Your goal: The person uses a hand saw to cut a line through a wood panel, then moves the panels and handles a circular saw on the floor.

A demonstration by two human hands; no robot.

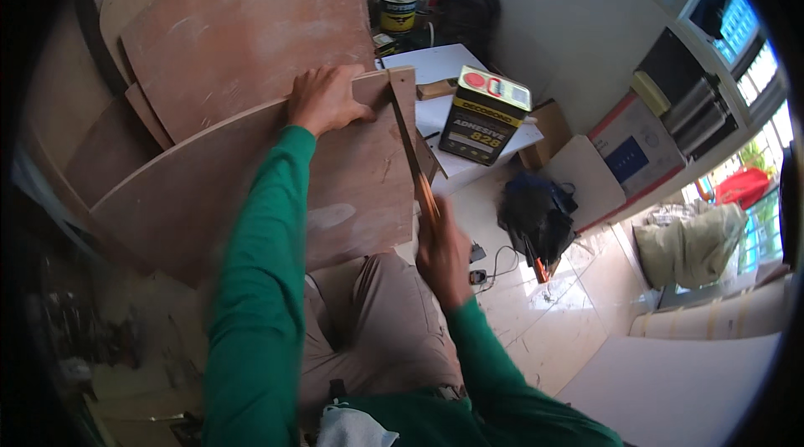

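A curved brown plywood panel (352, 171) stands tilted in front of me, its lower part near my knees. My left hand (325, 100) grips its upper edge, fingers over the far side and thumb on the near face. My right hand (444, 254) is closed around the lower end of a long narrow tool (413, 158), dark along its upper part and orange-brown near my fist. The tool slants up along the panel's right edge, to the wooden corner (402, 83). Its exact kind is not clear from this angle.
Larger plywood sheets (251, 37) lean behind the panel. A black and yellow adhesive tin (484, 120) stands on a white board (519, 139) at right. A black bag (536, 208), cables (502, 264) and debris lie on the tiled floor (578, 300). A paint bucket (398, 12) stands at the back.
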